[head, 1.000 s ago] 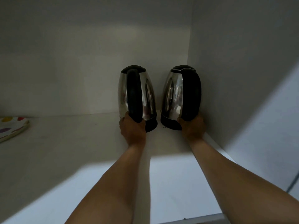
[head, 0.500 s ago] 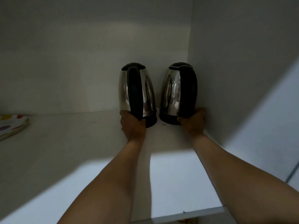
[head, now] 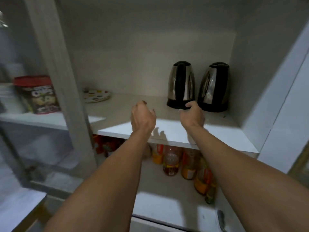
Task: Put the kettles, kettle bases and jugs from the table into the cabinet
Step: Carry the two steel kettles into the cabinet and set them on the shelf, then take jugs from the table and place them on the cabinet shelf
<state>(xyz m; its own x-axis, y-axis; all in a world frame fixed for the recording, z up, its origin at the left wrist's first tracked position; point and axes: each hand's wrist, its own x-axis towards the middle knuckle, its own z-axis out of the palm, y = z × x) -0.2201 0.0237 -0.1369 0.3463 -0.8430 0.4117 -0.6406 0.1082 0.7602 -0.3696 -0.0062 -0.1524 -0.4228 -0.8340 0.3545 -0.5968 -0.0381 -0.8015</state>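
Note:
Two steel kettles with black handles and bases stand upright side by side at the back right of the white cabinet shelf [head: 175,133]: the left kettle [head: 181,84] and the right kettle [head: 214,87]. My left hand [head: 143,117] hovers over the shelf in front of them, fingers loosely curled, holding nothing. My right hand [head: 192,116] is empty too, fingers apart, its tips just in front of the left kettle's base; whether they touch it I cannot tell.
A spotted plate [head: 97,96] lies at the shelf's back left. Left of a divider post [head: 56,81] stands a red-lidded snack jar [head: 39,95]. Several bottles [head: 171,162] fill the shelf below. The cabinet's right wall [head: 267,81] stands close to the right kettle.
Both hands have let go of the kettles and drawn back toward me. The view has pulled back, showing the shelf edge and lower shelf.

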